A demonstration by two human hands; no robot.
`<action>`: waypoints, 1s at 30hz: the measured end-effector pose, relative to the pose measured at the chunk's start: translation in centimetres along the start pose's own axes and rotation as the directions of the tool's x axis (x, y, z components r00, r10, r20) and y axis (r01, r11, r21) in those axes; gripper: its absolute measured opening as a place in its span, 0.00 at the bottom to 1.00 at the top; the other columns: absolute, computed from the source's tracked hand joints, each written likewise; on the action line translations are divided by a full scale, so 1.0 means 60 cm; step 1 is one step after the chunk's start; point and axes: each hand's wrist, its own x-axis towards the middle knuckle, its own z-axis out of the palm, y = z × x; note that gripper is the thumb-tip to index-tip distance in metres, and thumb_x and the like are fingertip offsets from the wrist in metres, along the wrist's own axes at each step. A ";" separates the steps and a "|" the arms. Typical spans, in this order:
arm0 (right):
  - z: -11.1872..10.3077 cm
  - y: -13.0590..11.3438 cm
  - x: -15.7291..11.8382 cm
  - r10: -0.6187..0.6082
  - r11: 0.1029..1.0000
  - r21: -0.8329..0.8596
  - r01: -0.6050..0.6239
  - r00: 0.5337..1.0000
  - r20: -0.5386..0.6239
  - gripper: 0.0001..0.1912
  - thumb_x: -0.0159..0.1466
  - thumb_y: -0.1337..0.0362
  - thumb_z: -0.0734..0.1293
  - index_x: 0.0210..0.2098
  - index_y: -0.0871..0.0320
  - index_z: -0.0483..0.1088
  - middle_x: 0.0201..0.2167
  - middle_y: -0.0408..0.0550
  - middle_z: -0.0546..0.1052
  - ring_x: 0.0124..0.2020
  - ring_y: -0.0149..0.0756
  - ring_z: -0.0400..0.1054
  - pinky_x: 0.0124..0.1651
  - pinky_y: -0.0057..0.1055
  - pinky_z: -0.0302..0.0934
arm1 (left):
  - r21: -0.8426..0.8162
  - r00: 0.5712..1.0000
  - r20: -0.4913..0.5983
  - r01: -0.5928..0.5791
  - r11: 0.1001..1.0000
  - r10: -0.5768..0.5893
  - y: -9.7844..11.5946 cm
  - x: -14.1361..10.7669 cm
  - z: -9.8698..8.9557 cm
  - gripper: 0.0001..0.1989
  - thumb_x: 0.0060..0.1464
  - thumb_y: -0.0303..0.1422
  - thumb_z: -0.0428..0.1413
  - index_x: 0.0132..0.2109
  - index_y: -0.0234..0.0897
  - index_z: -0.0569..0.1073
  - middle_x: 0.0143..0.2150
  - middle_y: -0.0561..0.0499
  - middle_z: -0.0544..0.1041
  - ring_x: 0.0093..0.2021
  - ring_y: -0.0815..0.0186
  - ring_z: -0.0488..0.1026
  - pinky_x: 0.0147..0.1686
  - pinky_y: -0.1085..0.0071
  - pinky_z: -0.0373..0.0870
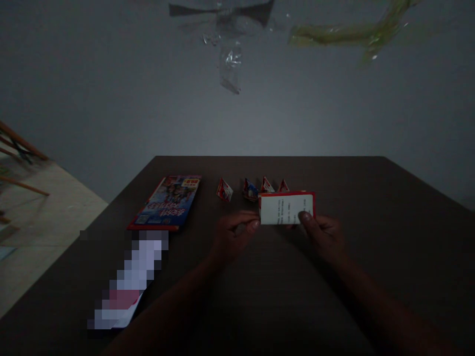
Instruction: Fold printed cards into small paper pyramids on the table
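Note:
A folded piece of printed paper point(285, 207), white with dark text and a red edge, is held up above the table. My right hand point(328, 235) grips its lower right part, thumb on the white face and the other fingers mostly behind. At the lower left corner, my left hand point(233, 232) is closed in a pinch, its thumb and fingertips against the paper's edge. Just beyond the paper stand small folded paper pieces: a red and white one point(224, 190), a blue and red one point(250, 190), and others partly hidden by the paper.
To the left on the dark table point(245, 306) lies a stack of colourful printed leaflets point(166, 202). Nearer to me is a bright pixelated object point(137, 277), its kind unclear. A wall with tape point(230, 64) rises behind the table. Wooden legs point(24, 143) show at far left.

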 end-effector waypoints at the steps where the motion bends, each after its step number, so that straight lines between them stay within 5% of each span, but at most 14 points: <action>1: 0.000 0.001 0.001 0.027 0.998 0.055 -0.028 0.999 0.017 0.17 0.60 0.52 0.66 0.24 0.57 0.78 0.28 0.49 0.80 0.34 0.41 0.74 0.39 0.34 0.66 | 0.023 0.998 -0.009 -0.057 0.998 0.058 -0.003 0.001 -0.001 0.06 0.53 0.31 0.55 0.35 0.35 0.76 0.38 0.45 0.79 0.38 0.63 0.75 0.36 0.70 0.70; 5: 0.004 0.002 0.009 0.171 0.921 0.323 -0.216 0.972 0.163 0.17 0.59 0.54 0.67 0.22 0.60 0.76 0.25 0.51 0.79 0.26 0.35 0.72 0.31 0.29 0.66 | 0.147 0.946 -0.088 -0.296 0.944 0.310 -0.019 0.010 -0.010 0.12 0.46 0.25 0.60 0.41 0.35 0.71 0.41 0.44 0.75 0.42 0.62 0.72 0.38 0.68 0.70; 10: 0.011 0.002 0.013 0.339 0.742 0.437 -0.508 0.848 0.409 0.17 0.56 0.56 0.70 0.19 0.64 0.74 0.13 0.47 0.74 0.15 0.31 0.68 0.20 0.25 0.64 | 0.196 0.922 -0.012 -0.377 0.905 0.387 -0.012 0.018 -0.019 0.29 0.44 0.29 0.63 0.54 0.37 0.65 0.52 0.40 0.69 0.48 0.60 0.70 0.41 0.65 0.71; 12: 0.010 0.007 0.014 0.383 0.684 0.410 -0.603 0.775 0.503 0.18 0.56 0.56 0.69 0.18 0.65 0.73 0.12 0.48 0.73 0.15 0.31 0.69 0.19 0.24 0.64 | 0.183 0.914 0.074 -0.406 0.895 0.399 -0.002 0.019 -0.020 0.27 0.46 0.30 0.63 0.54 0.37 0.68 0.52 0.41 0.69 0.52 0.58 0.68 0.48 0.61 0.68; 17: 0.001 0.023 0.012 0.493 0.473 0.314 -0.823 0.542 0.681 0.13 0.56 0.57 0.67 0.29 0.64 0.74 0.18 0.47 0.77 0.17 0.30 0.70 0.23 0.23 0.66 | 0.018 0.869 0.194 -0.467 0.884 0.456 0.010 0.020 -0.015 0.13 0.47 0.31 0.63 0.42 0.38 0.76 0.46 0.43 0.76 0.46 0.60 0.72 0.46 0.61 0.69; 22: 0.007 0.019 0.009 0.532 0.407 0.268 -0.874 0.465 0.708 0.12 0.58 0.59 0.65 0.33 0.63 0.73 0.23 0.48 0.78 0.18 0.30 0.71 0.21 0.23 0.65 | -0.151 0.903 0.203 -0.353 0.923 0.378 0.018 0.016 -0.010 0.06 0.51 0.30 0.60 0.38 0.37 0.78 0.37 0.45 0.80 0.43 0.61 0.74 0.44 0.62 0.70; 24: 0.015 0.016 0.010 0.540 0.481 0.257 -0.838 0.514 0.667 0.14 0.59 0.57 0.66 0.35 0.63 0.73 0.23 0.48 0.78 0.18 0.31 0.71 0.21 0.24 0.65 | -0.158 0.933 0.187 -0.279 0.947 0.306 0.020 0.014 -0.010 0.06 0.51 0.30 0.61 0.38 0.37 0.79 0.35 0.45 0.81 0.41 0.61 0.75 0.42 0.64 0.72; 26: 0.022 0.014 0.012 0.513 0.651 0.272 -0.709 0.675 0.531 0.16 0.58 0.55 0.67 0.37 0.62 0.73 0.24 0.48 0.78 0.20 0.31 0.71 0.23 0.26 0.66 | -0.143 0.962 0.150 -0.205 0.968 0.226 0.020 0.013 -0.011 0.05 0.50 0.29 0.61 0.36 0.36 0.79 0.34 0.46 0.80 0.40 0.62 0.75 0.40 0.67 0.72; 28: 0.024 0.013 0.012 0.381 0.862 0.239 -0.448 0.882 0.278 0.15 0.56 0.55 0.70 0.36 0.60 0.73 0.29 0.48 0.79 0.26 0.33 0.73 0.30 0.28 0.68 | -0.118 0.984 0.114 -0.121 0.986 0.135 0.018 0.012 -0.013 0.03 0.50 0.30 0.61 0.33 0.35 0.80 0.33 0.46 0.79 0.38 0.63 0.75 0.37 0.69 0.72; 30: 0.021 0.011 0.007 0.178 0.980 0.073 -0.186 0.978 0.105 0.15 0.57 0.56 0.69 0.42 0.57 0.73 0.39 0.51 0.79 0.37 0.37 0.74 0.38 0.32 0.68 | -0.078 0.995 0.099 -0.021 0.997 0.029 0.015 0.012 -0.015 0.05 0.51 0.31 0.60 0.31 0.34 0.79 0.32 0.47 0.78 0.35 0.65 0.74 0.33 0.73 0.70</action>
